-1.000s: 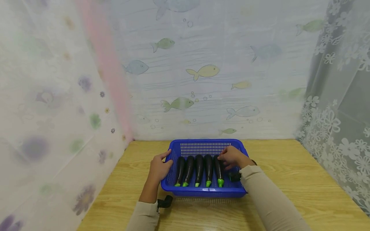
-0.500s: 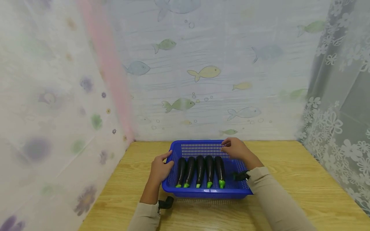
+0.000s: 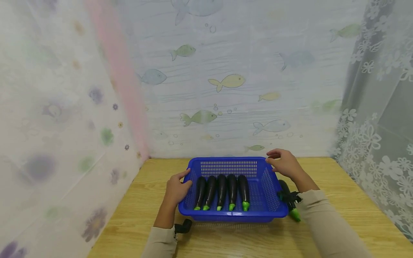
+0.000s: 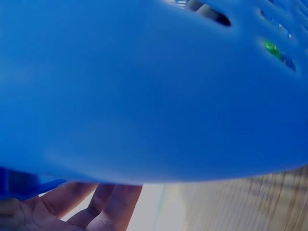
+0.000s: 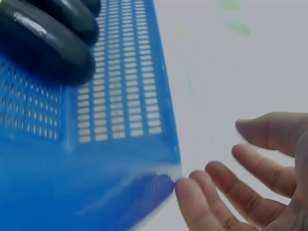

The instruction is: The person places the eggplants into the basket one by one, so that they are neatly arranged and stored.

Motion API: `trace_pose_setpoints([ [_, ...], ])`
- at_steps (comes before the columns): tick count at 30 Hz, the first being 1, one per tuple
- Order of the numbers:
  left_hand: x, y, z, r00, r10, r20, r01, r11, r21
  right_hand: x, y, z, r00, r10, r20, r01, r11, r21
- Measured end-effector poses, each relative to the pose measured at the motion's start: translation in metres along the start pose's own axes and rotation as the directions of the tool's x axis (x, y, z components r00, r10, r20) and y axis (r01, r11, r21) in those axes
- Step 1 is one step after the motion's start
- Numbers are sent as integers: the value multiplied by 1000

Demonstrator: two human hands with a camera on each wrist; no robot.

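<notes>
Several dark eggplants point(image 3: 222, 191) with green stem ends lie side by side in a blue plastic basket point(image 3: 232, 214), toward its left and middle. My left hand point(image 3: 176, 188) grips the basket's left rim; in the left wrist view its fingers point(image 4: 115, 207) show below the blue edge. Fingers spread and loosely bent, my right hand point(image 3: 285, 165) is at the basket's back right corner and holds nothing. In the right wrist view, a fingertip point(image 5: 188, 195) is at that corner; whether it touches is unclear. Another eggplant point(image 3: 295, 214) lies outside, right of the basket, partly hidden by the right wrist.
The basket stands on a wood-grain table point(image 3: 335, 200). Behind it hangs a fish-print sheet point(image 3: 232, 118), with a flowered sheet point(image 3: 64, 143) at left and a lace-patterned curtain point(image 3: 371, 143) at right. Each wrist wears a black camera mount point(image 3: 184, 226).
My right hand has risen from the rightmost eggplant in the basket and moved right to the back right corner. The eggplant outside has come into fuller view. My left hand stays on the rim.
</notes>
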State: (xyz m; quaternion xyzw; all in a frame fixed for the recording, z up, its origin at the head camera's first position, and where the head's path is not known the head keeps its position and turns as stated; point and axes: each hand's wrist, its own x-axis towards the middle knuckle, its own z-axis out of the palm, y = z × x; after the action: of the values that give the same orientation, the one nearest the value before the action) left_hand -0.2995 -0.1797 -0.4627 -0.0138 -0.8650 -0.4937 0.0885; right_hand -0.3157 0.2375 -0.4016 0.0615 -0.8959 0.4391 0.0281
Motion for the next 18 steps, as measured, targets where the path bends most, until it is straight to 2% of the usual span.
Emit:
trace_pose_setpoints([
  [9,0,-4,-7,1000,-23,-9,23,1000,10,-13,34,-18,1000,28,2,-28,999,-20],
  [14,-1,-4,-8,1000,-20,-14,20,1000,4,-19,56,-14,996,79,36,-79,997,-13],
  [18,0,-5,-8,1000,-25,-11,25,1000,3,-22,73,-6,992,110,58,-107,993,-56],
])
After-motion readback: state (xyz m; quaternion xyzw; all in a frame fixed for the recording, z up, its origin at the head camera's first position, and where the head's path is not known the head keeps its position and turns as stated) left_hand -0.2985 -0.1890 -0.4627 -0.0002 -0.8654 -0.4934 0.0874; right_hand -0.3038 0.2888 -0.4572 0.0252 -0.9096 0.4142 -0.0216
